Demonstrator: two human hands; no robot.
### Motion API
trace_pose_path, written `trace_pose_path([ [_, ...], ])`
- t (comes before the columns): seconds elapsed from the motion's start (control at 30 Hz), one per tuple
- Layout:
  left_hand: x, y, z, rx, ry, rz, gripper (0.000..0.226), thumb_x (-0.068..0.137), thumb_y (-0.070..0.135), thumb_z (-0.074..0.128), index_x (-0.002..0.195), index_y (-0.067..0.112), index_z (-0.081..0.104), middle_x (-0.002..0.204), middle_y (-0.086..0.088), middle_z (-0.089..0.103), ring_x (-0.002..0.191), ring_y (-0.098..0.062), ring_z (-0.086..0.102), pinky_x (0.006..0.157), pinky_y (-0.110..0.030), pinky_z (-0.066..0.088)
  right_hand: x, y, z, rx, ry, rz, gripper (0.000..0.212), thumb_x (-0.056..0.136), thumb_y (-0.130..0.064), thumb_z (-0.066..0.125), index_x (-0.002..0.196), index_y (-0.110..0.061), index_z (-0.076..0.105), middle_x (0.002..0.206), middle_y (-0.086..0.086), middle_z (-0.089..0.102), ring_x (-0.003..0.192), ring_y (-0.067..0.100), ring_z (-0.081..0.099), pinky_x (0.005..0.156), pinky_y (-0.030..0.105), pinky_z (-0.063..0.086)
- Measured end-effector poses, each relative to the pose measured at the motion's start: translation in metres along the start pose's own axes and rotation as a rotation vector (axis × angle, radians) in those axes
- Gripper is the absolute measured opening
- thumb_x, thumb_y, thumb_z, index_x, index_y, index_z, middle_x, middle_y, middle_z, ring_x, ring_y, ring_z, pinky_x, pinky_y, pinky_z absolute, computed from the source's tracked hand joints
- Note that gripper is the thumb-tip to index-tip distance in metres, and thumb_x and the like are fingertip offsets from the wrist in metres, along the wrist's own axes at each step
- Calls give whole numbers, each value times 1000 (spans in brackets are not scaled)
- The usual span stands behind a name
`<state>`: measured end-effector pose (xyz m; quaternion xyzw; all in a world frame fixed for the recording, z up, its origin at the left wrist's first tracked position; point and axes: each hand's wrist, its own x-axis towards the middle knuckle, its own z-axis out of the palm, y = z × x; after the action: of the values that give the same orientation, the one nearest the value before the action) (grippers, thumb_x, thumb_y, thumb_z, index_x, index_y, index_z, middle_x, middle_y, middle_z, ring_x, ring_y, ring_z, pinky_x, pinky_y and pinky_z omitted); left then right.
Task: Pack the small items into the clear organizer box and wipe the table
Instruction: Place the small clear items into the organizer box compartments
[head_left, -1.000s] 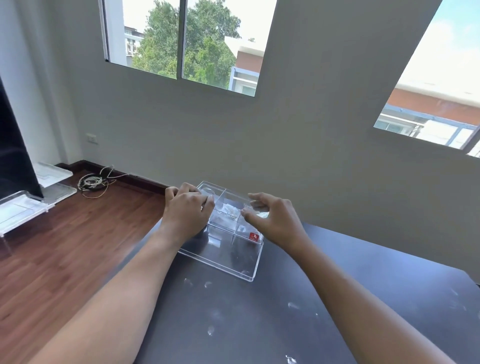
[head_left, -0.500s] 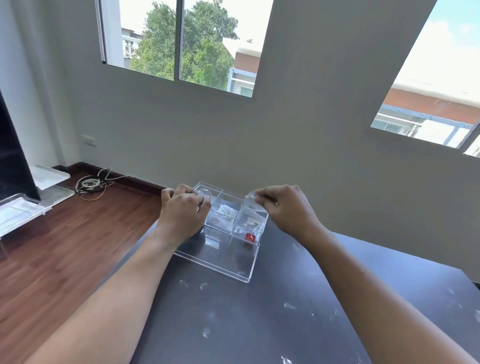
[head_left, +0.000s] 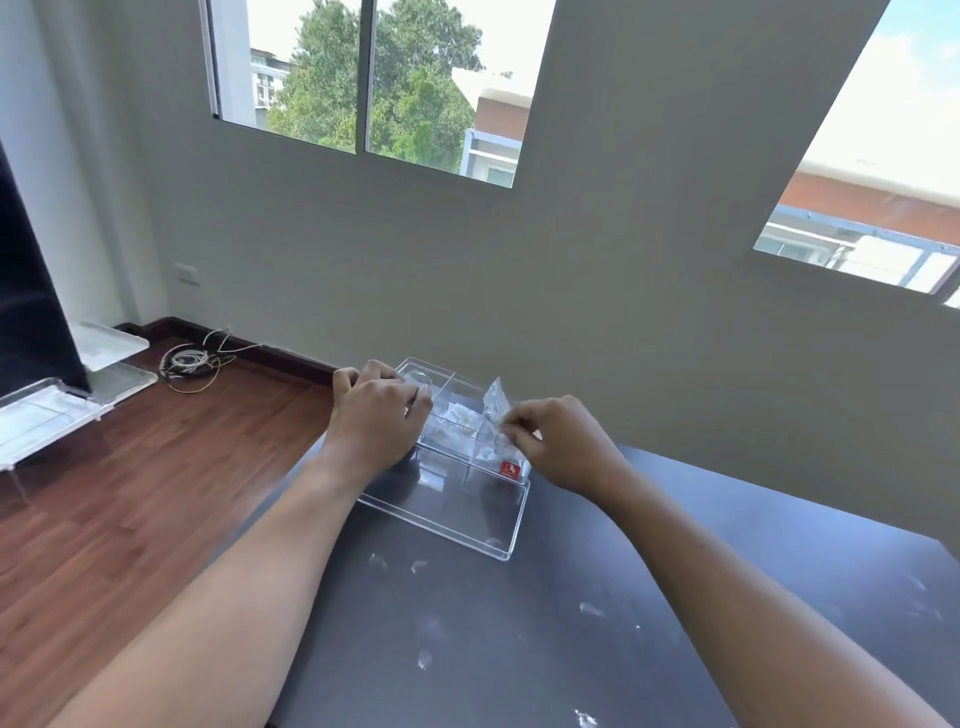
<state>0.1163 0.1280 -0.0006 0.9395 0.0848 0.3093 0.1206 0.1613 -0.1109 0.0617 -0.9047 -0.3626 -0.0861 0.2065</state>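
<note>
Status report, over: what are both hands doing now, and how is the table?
Left hand gripping organizer box at its left end. Right hand pinching small clear bag over right compartment. Table unwiped, white smudges remain.

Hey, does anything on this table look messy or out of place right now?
Yes. Whitish smudges dot the dark table in front of the clear organizer box, so it isn't wiped yet.

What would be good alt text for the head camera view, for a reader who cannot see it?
Two bare hands work at a clear plastic organizer box on a dark table: the left hand rests on its left end, the right hand pinches a small clear plastic bag over it. White smudges dot the tabletop.
</note>
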Motion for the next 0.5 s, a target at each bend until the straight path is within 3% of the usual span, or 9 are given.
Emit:
trace_pose_path([
  [0.17, 0, 0, 0, -6, 5, -1, 54, 99, 45, 33, 68, 22, 71, 73, 14, 67, 108, -10, 55, 98, -41, 23, 7, -10, -10, 46, 125, 34, 13, 90, -24, 65, 87, -22, 78, 76, -11, 75, 70, 12, 68, 75, 27, 53],
  [0.3, 0, -1, 0, 3, -4, 1, 54, 98, 47, 32, 69, 23, 71, 72, 15, 67, 108, -9, 55, 97, -40, 21, 11, -14, -13, -266, 182, -45, 14, 87, -19, 60, 77, -15, 69, 59, -2, 66, 55, 26, 55, 93, 35, 47],
  [0.43, 0, 0, -1, -2, 26, 8, 52, 98, 45, 37, 66, 22, 70, 71, 13, 67, 105, -11, 57, 95, -39, 21, 12, -30, -27, -376, 356, -91, 20, 77, -7, 69, 67, -12, 52, 52, 3, 50, 53, 27, 38, 108, 37, 44],
  [0.5, 0, 0, -1, 2, 22, 12, 52, 99, 44, 37, 66, 21, 70, 72, 13, 67, 106, -10, 56, 94, -37, 20, 10, -35, -30, -422, 400, -119, 22, 73, -3, 74, 68, -10, 54, 55, 6, 51, 58, 28, 44, 111, 39, 42],
])
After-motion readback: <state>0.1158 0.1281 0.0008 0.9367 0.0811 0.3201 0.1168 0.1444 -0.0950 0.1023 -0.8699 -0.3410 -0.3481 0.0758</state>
